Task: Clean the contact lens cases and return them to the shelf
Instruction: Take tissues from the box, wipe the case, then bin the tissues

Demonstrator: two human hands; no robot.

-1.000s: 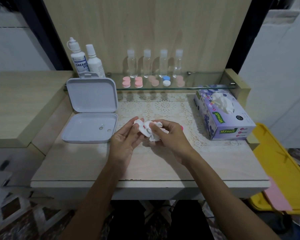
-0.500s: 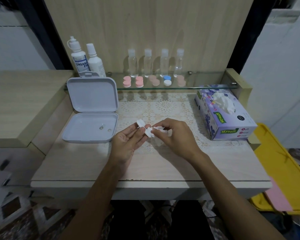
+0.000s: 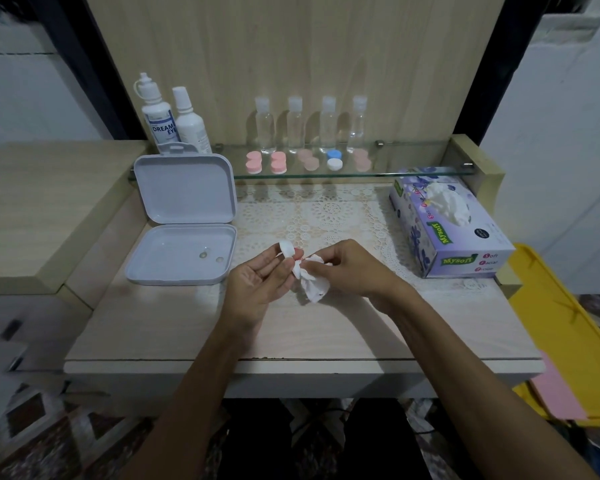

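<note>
My left hand (image 3: pixel 257 282) holds a small white contact lens case (image 3: pixel 287 250) at its fingertips, palm up, above the desk. My right hand (image 3: pixel 352 266) pinches a crumpled white tissue (image 3: pixel 311 282) and presses it against the case's near end. On the glass shelf (image 3: pixel 413 168) at the back lie several more lens cases: two bright pink (image 3: pixel 253 162) (image 3: pixel 278 162), a pale pink (image 3: pixel 309 160), a blue and white (image 3: pixel 334 159), and another pale pink (image 3: pixel 362 160).
An open white plastic box (image 3: pixel 182 230) with two small lenses in its tray sits at the left. A purple tissue box (image 3: pixel 447 223) lies at the right. Solution bottles (image 3: pixel 158 116) and several clear bottles (image 3: pixel 295 124) stand at the back. A yellow bin (image 3: pixel 561 327) stands right of the desk.
The tissue, wrapped over the case a second ago, has been drawn back to the case's right end, leaving the white case exposed at my left fingertips. Both hands stayed in place.
</note>
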